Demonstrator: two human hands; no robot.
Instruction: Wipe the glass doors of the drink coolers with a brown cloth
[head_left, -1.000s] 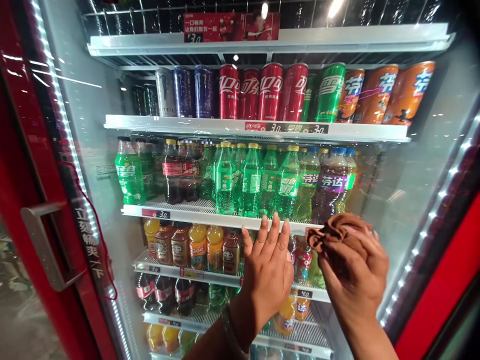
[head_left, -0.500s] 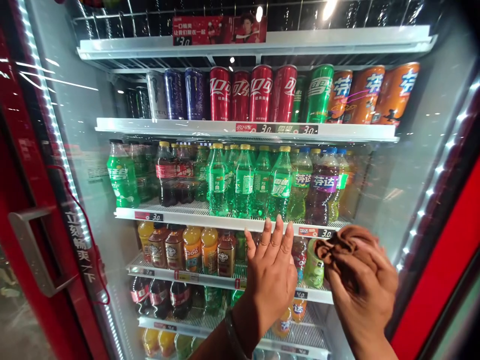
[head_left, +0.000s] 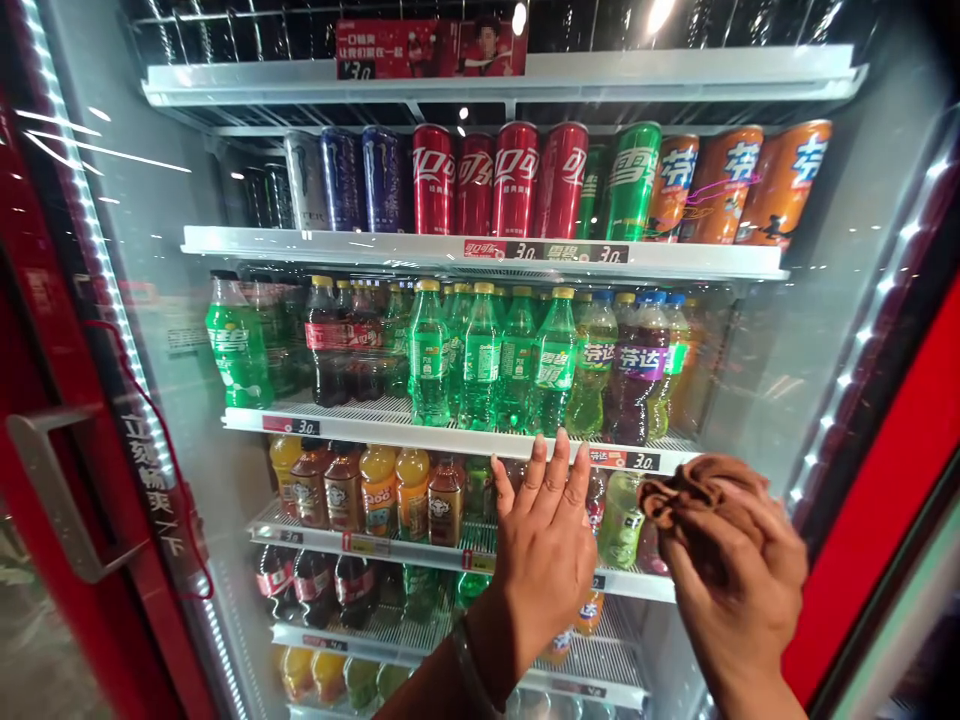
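Note:
My left hand (head_left: 546,540) is spread with its palm toward the glass front of a drinks fridge, fingertips just below the edge of the shelf (head_left: 405,435) with the green soda bottles. It holds nothing; whether the palm presses on the glass I cannot tell. Bunched in my right hand (head_left: 739,580) is a brown cloth (head_left: 705,485), held up at the fridge's right side, below the price strip. Behind the glass, a green bottle (head_left: 555,365) and a purple-labelled bottle (head_left: 641,365) stand above my hands.
Soda cans (head_left: 514,180) line the shelf above, and juice bottles (head_left: 379,490) stand lower down. At left is a red door frame with a metal handle (head_left: 64,490) and a thin red cord (head_left: 169,465). Light strips (head_left: 874,350) run up the sides; reflections cross the glass.
The view has shifted slightly, so the shelves appear a little further left and up. My right hand with the cloth has moved slightly right; my left hand has barely moved.

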